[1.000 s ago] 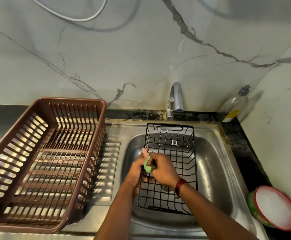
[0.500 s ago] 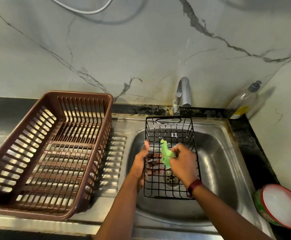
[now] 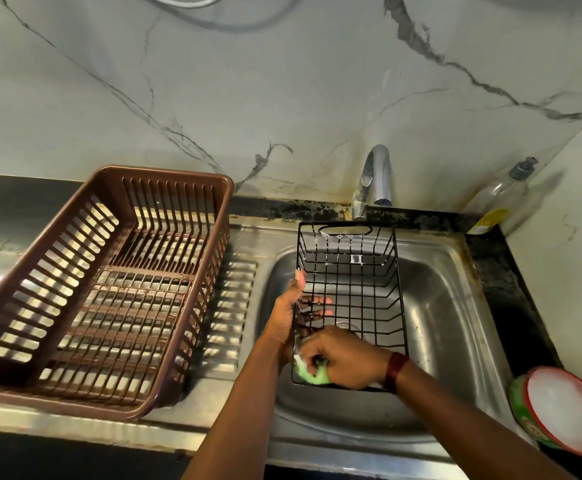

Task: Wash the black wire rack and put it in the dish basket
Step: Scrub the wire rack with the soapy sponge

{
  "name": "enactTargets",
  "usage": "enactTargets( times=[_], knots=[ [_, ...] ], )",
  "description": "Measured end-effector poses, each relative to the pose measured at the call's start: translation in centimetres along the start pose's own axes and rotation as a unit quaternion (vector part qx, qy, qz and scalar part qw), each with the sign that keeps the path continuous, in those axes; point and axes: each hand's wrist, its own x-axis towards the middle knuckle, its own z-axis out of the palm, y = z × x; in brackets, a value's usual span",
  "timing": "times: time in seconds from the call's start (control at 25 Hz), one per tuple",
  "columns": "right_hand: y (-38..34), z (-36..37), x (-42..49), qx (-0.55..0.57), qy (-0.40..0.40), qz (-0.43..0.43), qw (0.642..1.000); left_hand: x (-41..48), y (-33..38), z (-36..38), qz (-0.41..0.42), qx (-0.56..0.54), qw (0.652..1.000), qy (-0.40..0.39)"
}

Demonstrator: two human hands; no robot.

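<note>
Black wire rack [image 3: 352, 271] sitting in the stainless steel sink [image 3: 456, 306], being steadied by the left hand [image 3: 284, 317], fingers [image 3: 320, 301] clamped on its side wall. Right hand [image 3: 345, 363] rubbing a soapy green sponge [image 3: 312, 374], gripped in curled fingers, along the wires just nearer than the left fingers. Judging by this, scrubbing step under way; next, probably rinsing under the chrome tap [image 3: 376, 174] well beyond both hands' fingers, then lifting leftward to the brown slatted plastic basket [image 3: 165, 178].
</note>
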Motion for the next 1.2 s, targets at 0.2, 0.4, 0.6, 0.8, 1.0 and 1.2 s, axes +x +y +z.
enactTargets(
  times=[0.2, 0.4, 0.6, 0.8, 1.0, 1.2],
  knots=[
    [0.6, -1.9, -0.5, -0.024, 0.099, 0.070, 0.992, 0.4, 0.5, 0.0, 0.014, 0.004, 1.000, -0.021],
    [-0.5, -0.1, -0.3, -0.002, 0.027, 0.010, 1.000, 0.1, 0.3, -0.1, 0.012, -0.002, 1.000, -0.013],
    [1.3, -2.8, -1.6, -0.043, -0.090, 0.051, 0.994, -0.1, 0.4, -0.6, -0.002, 0.044, 0.999, 0.002],
    [0.7, -2.5, -0.1, -0.070, 0.052, 0.065, 0.994, 0.0, 0.4, -0.4, 0.031, 0.057, 0.998, 0.007],
    [0.3, -2.0, -1.3, -0.073, -0.121, 0.031, 0.990, -0.4, 0.3, -0.3, 0.030, 0.040, 0.999, -0.010],
    [0.7, -4.2, -1.6, -0.151, -0.191, 0.037, 0.969, -0.5, 0.5, -0.1, 0.019, 0.042, 0.999, 0.028]
  ],
)
